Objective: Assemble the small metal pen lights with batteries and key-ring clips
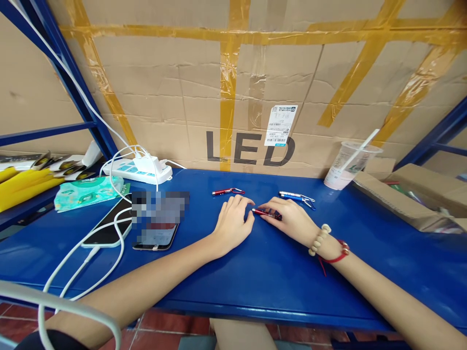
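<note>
My right hand (pixel 292 221) rests low over the blue table (pixel 233 287), its fingers closed around a small red keychain flashlight (pixel 264 213). The tip of the flashlight points left, toward my other hand. Just left of that tip is my left hand (pixel 233 223), fingers curved, with a gap between thumb and forefinger and nothing in it. Behind my left hand lies another red keychain flashlight (pixel 223 192) with a carabiner clip. A blue keychain flashlight (pixel 292 196), also clipped, lies behind my right hand.
At the left are two phones (pixel 109 223), white cables (pixel 118 233), a power strip (pixel 140 170) and a tissue pack (pixel 89 192). A plastic cup with a straw (pixel 346 167) and an open cardboard box (pixel 423 199) stand right. A large taped carton (pixel 182 97) closes the back.
</note>
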Demonstrator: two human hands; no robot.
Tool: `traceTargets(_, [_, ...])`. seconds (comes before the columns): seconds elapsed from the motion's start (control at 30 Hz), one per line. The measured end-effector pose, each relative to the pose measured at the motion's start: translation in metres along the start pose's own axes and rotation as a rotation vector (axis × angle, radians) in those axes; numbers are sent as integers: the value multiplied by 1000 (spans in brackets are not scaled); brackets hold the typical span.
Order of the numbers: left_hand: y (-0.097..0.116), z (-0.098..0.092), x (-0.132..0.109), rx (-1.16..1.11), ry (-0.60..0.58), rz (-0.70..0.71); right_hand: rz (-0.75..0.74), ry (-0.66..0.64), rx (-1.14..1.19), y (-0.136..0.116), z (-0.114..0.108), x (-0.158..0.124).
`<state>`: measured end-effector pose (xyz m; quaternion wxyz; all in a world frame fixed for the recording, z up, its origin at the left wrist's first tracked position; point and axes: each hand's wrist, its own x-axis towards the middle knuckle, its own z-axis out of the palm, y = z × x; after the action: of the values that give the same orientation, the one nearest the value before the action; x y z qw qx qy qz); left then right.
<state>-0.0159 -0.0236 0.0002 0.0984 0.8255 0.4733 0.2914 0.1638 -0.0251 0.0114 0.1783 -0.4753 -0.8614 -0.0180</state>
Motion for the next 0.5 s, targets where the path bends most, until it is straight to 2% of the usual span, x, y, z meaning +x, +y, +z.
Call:
traceTargets(0.2, [-3, 3, 2, -14, -9, -31, -118, -60, 87, -4, 1, 0])
traceTargets(0.5, [2, -2, 2, -37, -16, -58, -65, 11, 149, -9, -1, -1])
